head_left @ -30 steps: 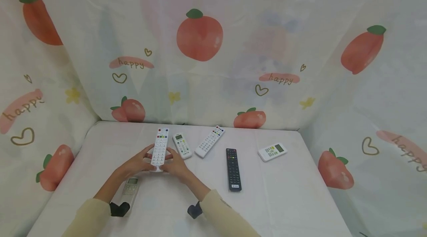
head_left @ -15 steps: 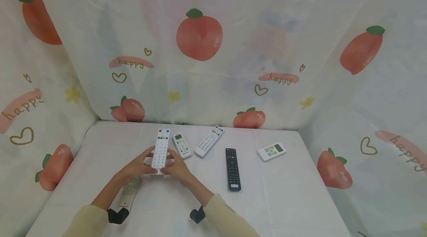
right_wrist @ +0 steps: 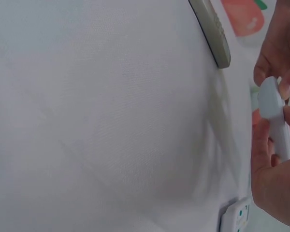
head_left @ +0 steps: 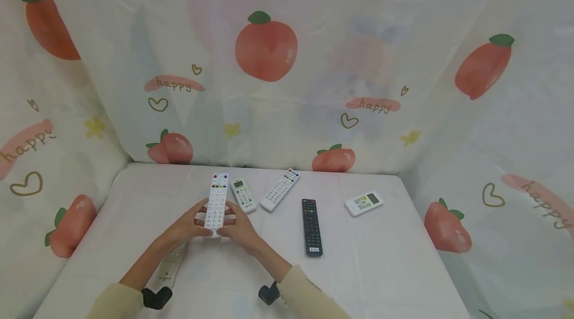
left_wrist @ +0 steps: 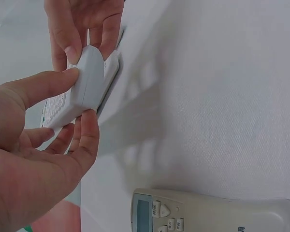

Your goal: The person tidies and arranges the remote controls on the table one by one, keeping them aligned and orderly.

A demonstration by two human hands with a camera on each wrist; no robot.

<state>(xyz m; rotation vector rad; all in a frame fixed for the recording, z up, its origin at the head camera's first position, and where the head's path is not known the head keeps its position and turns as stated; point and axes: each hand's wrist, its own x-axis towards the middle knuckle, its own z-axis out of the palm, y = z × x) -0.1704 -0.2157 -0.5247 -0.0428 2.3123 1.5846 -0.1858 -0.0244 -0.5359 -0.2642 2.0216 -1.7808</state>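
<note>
A long white remote control (head_left: 217,204) with rows of buttons is held up between both hands, its button face toward the head camera. My left hand (head_left: 188,223) grips its left side near the lower end, thumb on the face. From the other side my right hand (head_left: 240,228) grips it too, its thumb close to the left one. In the left wrist view the blunt end of the white remote (left_wrist: 91,79) shows, with left fingers curled beneath. A beige remote with a screen (left_wrist: 203,215) lies below the left hand, partly covered by the left forearm in the head view.
Beyond the hands lie a small white remote (head_left: 243,195) and another long white remote (head_left: 280,190). A black remote (head_left: 312,228) lies right of them, and a white remote with a screen (head_left: 364,204) farther right. Fruit-printed cloth (head_left: 287,124) walls the table's back and sides.
Both hands have lowered the white remote slightly toward the person, still gripping it. The left forearm has shifted over the beige remote's screen. The other remotes stay in place.
</note>
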